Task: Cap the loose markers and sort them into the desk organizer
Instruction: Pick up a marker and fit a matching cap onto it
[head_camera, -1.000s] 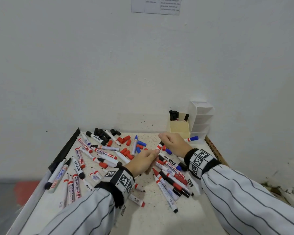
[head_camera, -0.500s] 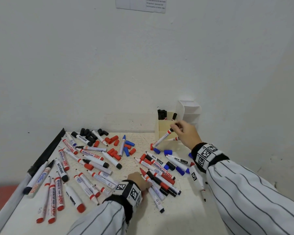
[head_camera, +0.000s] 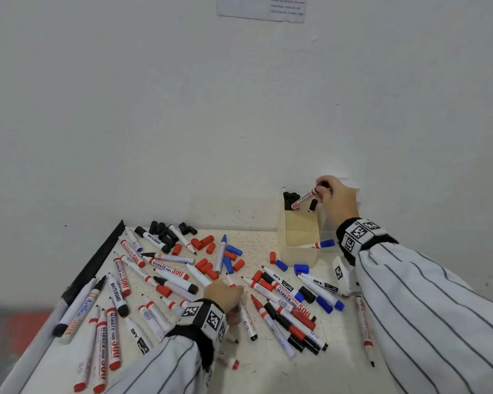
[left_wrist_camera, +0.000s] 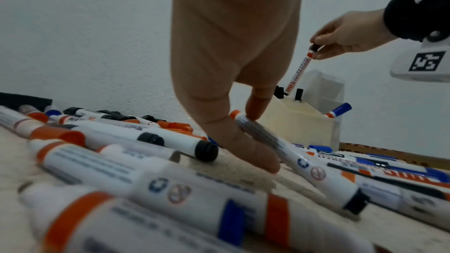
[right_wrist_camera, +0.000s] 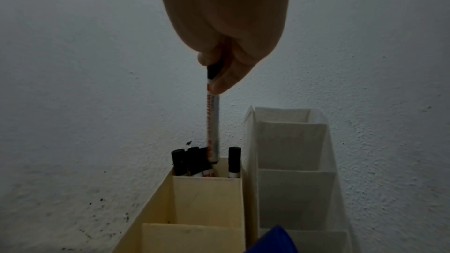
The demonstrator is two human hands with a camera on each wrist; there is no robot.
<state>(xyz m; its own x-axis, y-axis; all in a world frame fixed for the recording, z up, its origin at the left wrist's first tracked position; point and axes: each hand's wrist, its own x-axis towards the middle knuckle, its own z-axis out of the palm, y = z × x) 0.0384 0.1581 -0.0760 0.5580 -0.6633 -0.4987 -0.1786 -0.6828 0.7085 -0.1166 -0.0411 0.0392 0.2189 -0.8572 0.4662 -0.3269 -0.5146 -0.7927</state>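
My right hand (head_camera: pixel 322 191) pinches a white marker with a black cap and red lettering (head_camera: pixel 303 198) by its cap end. It hangs nearly upright, its lower end at the mouth of the cream desk organizer's (head_camera: pixel 296 257) back compartment, beside several black-capped markers (head_camera: pixel 289 199). The right wrist view shows the same marker (right_wrist_camera: pixel 212 122) entering that compartment (right_wrist_camera: pixel 207 191). My left hand (head_camera: pixel 234 291) is low on the table, thumb and a finger pinching a white marker (left_wrist_camera: pixel 299 163) with a red end and a black end. Many more markers lie loose around it.
Loose red caps (head_camera: pixel 208 243), black caps (head_camera: pixel 161 228) and blue caps (head_camera: pixel 300 269) lie at the table's back. A blue-capped marker (head_camera: pixel 323 244) leans in a front slot. White tiered slots (right_wrist_camera: pixel 292 141) stand to the right. The wall is close behind.
My right hand carried the black-capped marker from the pile up to the organizer's back compartment. My left hand dropped onto the table and took hold of another marker.
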